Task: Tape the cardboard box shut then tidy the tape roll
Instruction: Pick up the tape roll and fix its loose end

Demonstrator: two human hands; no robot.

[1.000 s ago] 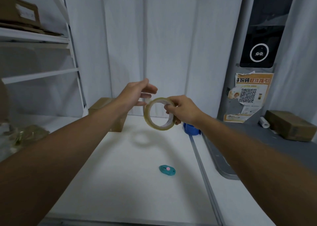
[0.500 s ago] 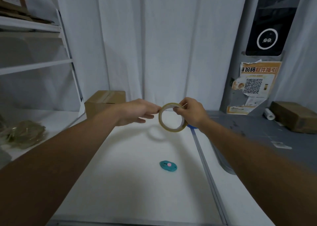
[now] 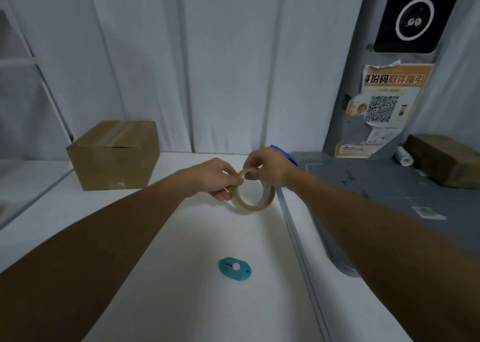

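A roll of clear tape (image 3: pixel 255 203) hangs upright above the white table (image 3: pixel 181 302), held between both hands. My left hand (image 3: pixel 213 178) pinches the roll's upper left rim. My right hand (image 3: pixel 267 167) grips the top of the roll, fingertips close to those of the left. A closed brown cardboard box (image 3: pixel 114 154) stands at the table's back left, with a strip of tape along its top seam. The box is well apart from both hands.
A small teal cutter with a pink button (image 3: pixel 235 268) lies on the table nearer me. A blue object (image 3: pixel 284 153) peeks out behind my right hand. To the right is a grey surface (image 3: pixel 376 185) with a brown package (image 3: pixel 446 159) and a small white roll (image 3: pixel 404 155).
Both hands have lowered the tape roll towards the table. My left hand, apart from the roll a second ago, now pinches its rim. The view has tilted down.
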